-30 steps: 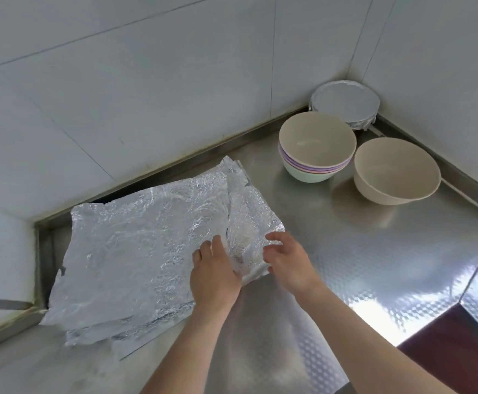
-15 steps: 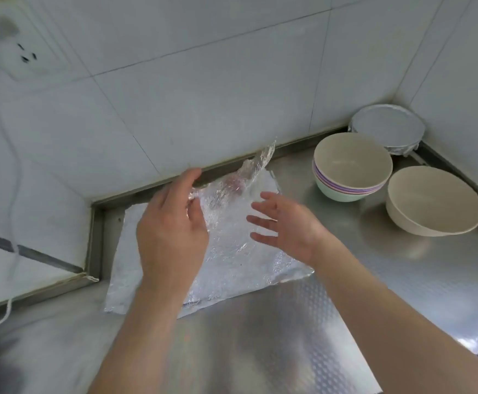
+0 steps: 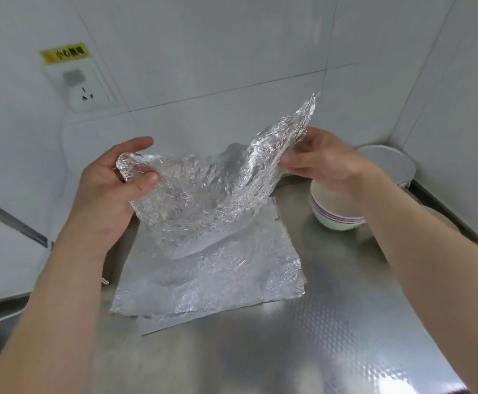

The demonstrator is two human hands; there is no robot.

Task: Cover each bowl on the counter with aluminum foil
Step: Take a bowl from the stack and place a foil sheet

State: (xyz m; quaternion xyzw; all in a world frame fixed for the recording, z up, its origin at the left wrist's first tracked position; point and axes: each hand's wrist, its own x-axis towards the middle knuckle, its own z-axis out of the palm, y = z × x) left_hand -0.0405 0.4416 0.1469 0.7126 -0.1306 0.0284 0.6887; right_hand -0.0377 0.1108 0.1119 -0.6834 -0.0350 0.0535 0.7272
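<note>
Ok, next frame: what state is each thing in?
lifted foil sheet: crumpled, held above the counter.
left hand: pinches the sheet's left corner.
right hand: grips the sheet's opposite edge.
foil stack: lying flat on the counter.
striped bowl: no foil visible, partly hidden.
corner bowl: covered with foil.

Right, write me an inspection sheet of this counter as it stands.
Surface: steel counter, patterned, with glare at the near right.
Job's things: lifted foil sheet held above the foil stack; striped bowl uncovered; foil-covered bowl in the corner.
Clutter: nothing seen.
Grippers: left hand pinches the sheet's crumpled corner; right hand holds its opposite edge.
Cables: white cable hangs from the wall socket.
Surroundings: white tiled wall; yellow label above the socket.
</note>
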